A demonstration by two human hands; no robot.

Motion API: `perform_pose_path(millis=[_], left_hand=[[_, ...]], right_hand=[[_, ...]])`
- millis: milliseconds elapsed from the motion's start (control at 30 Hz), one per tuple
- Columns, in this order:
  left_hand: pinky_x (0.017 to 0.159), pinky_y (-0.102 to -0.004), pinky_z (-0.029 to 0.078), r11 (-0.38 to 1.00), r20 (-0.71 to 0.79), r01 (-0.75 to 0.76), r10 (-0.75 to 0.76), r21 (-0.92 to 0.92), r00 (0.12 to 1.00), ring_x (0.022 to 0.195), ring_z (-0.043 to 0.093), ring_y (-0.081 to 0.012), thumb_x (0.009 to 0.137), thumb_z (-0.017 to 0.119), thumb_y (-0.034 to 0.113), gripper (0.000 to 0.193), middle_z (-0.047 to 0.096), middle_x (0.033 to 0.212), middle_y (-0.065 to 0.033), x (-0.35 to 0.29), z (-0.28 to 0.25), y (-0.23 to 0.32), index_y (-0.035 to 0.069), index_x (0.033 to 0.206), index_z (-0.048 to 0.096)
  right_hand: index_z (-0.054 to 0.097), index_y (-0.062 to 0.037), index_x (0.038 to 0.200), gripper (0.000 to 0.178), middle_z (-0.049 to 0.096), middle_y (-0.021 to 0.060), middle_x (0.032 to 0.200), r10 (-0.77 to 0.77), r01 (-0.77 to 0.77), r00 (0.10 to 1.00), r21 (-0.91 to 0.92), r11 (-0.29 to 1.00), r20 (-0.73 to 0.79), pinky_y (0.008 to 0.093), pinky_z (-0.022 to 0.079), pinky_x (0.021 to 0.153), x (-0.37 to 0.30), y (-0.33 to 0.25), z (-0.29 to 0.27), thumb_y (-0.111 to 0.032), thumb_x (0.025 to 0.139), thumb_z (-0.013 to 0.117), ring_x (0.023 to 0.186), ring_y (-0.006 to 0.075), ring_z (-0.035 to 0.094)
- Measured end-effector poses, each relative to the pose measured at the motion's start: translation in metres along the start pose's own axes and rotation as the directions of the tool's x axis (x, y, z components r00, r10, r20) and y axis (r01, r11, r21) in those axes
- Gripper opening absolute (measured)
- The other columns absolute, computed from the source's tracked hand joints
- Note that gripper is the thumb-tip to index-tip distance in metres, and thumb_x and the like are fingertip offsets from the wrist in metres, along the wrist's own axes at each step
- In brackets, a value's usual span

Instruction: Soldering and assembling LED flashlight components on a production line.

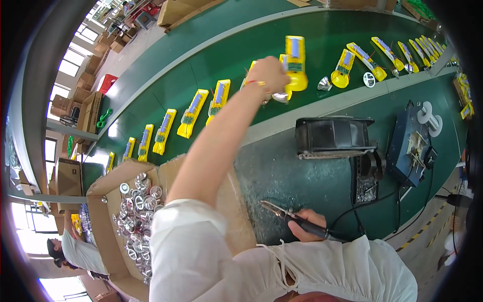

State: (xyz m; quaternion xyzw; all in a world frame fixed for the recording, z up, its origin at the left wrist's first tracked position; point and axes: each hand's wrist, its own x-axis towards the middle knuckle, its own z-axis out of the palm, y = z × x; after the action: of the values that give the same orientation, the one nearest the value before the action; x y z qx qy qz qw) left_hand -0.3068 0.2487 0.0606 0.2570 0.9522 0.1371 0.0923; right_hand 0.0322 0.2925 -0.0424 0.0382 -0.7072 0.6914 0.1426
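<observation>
My left arm stretches across to the green conveyor belt. The closed fingers of my left hand (pixel 271 74) are at the edge of a yellow torch housing (pixel 297 78), which stands upright with a blue-purple battery and a green circuit board inside. Part of another yellow housing shows behind it. Just below the fingers is a shiny reflector cup (pixel 280 97). Low in the view, my right hand (pixel 311 225) is wrapped round the black handle of a soldering iron (pixel 309 228). Its tip points left over the worktop; some of its fingers are hidden.
Yellow housings (pixel 193 113) line the belt (pixel 241 40) on both sides. A cardboard box (pixel 108 236) of reflectors stands at left. A black fan-like unit (pixel 334 137), a blue machine (pixel 402 146) and a wire spool (pixel 429 120) occupy the right worktop. Cables trail from the iron. Another person (pixel 80 254) is at far left.
</observation>
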Motion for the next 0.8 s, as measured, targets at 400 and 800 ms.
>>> perform_pose_path(millis=[400,800], left_hand=[[0.085,-0.0436,0.039,0.965,-0.538,0.262,-0.22,0.001,0.814,0.111,0.041,-0.0314,0.07,0.067,0.042,0.033,0.043,0.12,-0.0109,-0.051,0.027,-0.091,0.017,0.091,0.064],[0.087,-0.0429,0.04,0.988,-0.482,0.139,-0.152,-0.064,0.863,0.105,0.045,-0.0375,0.077,0.055,0.021,0.017,0.043,0.122,-0.0186,-0.143,0.046,-0.114,0.008,0.079,0.065]], right_hand=[[0.056,-0.0001,0.077,0.018,0.059,0.0096,0.062,-0.029,0.031,0.998,0.031,0.999,-0.053,0.0231,0.041,0.044,0.003,0.014,0.001,0.0,0.064,0.069,0.048,0.0157,0.057],[0.058,-0.0023,0.081,0.014,0.059,0.0043,0.065,0.291,-0.291,0.956,0.014,0.957,-0.029,0.0225,0.044,0.052,-0.014,-0.001,0.001,-0.008,0.074,0.068,0.056,0.0066,0.053]])
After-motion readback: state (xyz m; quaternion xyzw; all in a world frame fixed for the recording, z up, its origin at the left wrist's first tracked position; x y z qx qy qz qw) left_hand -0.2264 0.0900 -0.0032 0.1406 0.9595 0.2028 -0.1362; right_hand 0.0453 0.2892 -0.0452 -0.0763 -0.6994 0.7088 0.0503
